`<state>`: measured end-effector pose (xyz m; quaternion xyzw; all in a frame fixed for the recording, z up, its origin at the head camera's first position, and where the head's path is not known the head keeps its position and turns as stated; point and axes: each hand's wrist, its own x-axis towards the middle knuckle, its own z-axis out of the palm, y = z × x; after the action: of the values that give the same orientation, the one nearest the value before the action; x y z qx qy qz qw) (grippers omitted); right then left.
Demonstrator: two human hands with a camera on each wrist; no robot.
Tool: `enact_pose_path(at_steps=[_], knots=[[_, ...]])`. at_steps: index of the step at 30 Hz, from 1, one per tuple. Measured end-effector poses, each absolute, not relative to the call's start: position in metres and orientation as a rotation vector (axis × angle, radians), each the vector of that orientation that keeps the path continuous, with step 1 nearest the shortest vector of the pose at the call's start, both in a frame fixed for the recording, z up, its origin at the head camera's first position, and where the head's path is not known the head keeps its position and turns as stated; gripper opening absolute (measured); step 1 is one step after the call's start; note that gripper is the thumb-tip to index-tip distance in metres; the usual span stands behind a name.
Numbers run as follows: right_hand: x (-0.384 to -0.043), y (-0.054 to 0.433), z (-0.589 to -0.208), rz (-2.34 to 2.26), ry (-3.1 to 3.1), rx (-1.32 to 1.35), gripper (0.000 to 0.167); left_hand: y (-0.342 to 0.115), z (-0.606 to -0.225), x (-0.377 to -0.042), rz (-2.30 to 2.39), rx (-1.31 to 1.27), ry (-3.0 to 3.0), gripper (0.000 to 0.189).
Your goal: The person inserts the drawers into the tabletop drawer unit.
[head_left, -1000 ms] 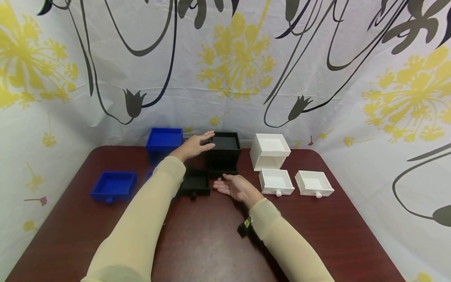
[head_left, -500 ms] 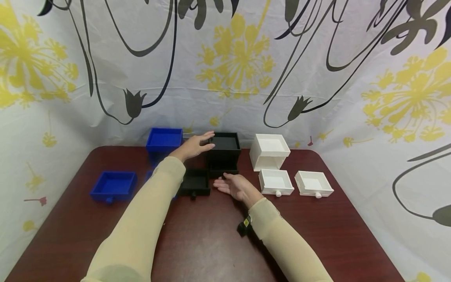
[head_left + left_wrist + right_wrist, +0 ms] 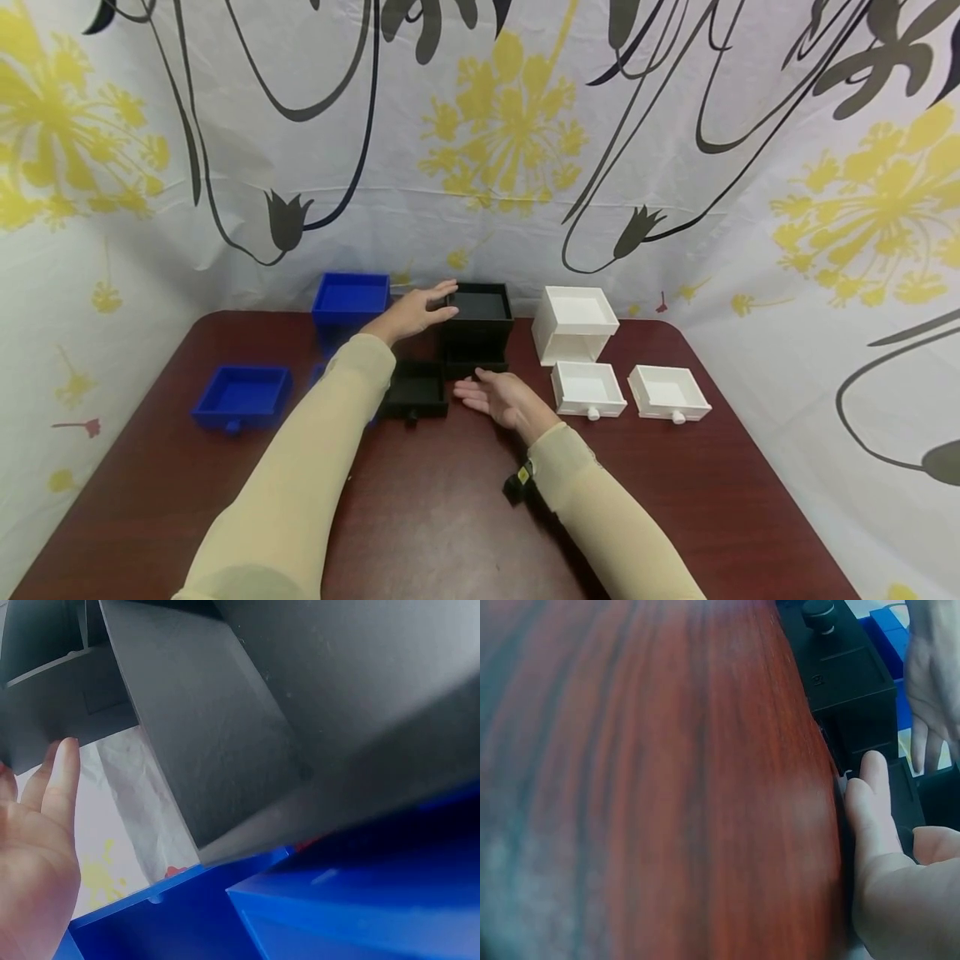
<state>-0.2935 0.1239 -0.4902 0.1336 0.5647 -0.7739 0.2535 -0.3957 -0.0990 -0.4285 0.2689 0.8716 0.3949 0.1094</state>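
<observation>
A black drawer box (image 3: 480, 310) stands at the back middle of the table. My left hand (image 3: 411, 315) is at its upper left side, fingers extended; in the left wrist view the fingertips meet the edge of a black panel (image 3: 67, 709). In front of the box's base my right hand (image 3: 506, 400) lies low with its fingers pointing left. The right wrist view has those fingers (image 3: 870, 802) close against black parts; contact is unclear. A loose black drawer (image 3: 415, 390) with a round knob lies left of my right hand. Neither hand grips anything.
A blue box (image 3: 350, 298) stands back left, with a blue drawer (image 3: 243, 396) before it and another mostly hidden by my left arm. At right are a white box (image 3: 576, 321) and two white drawers (image 3: 587, 387). A patterned cloth (image 3: 510, 167) hangs behind the table.
</observation>
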Motion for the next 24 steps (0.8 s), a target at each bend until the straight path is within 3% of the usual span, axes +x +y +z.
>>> enact_pose_path(at_steps=[24], knots=[[-0.2977,0.1228,-0.4907,-2.13,1.497,0.377,0.046,-0.0975,-0.4277,-0.3962,1.112,0.798,2.599,0.069]])
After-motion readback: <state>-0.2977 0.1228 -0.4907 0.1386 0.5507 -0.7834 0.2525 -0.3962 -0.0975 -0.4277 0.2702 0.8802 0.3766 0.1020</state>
